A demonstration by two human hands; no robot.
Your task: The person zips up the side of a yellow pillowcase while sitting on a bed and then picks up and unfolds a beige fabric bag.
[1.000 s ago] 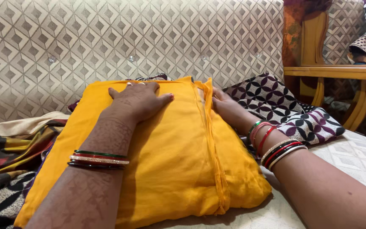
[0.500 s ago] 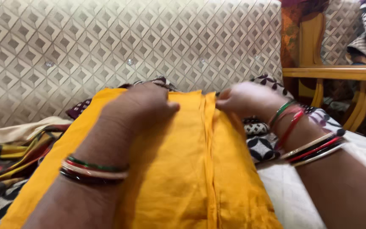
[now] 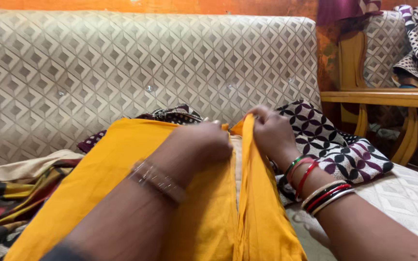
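Note:
A yellow-orange cloth (image 3: 112, 179) lies folded on the seat in front of me, over other fabrics. My left hand (image 3: 204, 142) is closed at the cloth's far edge, near the middle fold, and grips the fabric there. My right hand (image 3: 272, 133) pinches the raised edge of the cloth's right flap (image 3: 260, 203), which stands up in a ridge. Both wrists carry bangles in red, green, black and white.
A black-and-white patterned cloth (image 3: 335, 150) lies to the right on a white quilted surface (image 3: 407, 193). Striped red, yellow and black fabric (image 3: 10, 193) sits at the left. A padded diamond-pattern backrest (image 3: 146, 63) rises behind, with a wooden chair frame (image 3: 383, 96) at the right.
My left hand went from lying flat on the cloth to closed at its far edge. My right hand came up from beside the cloth and lifted the flap's edge into a ridge.

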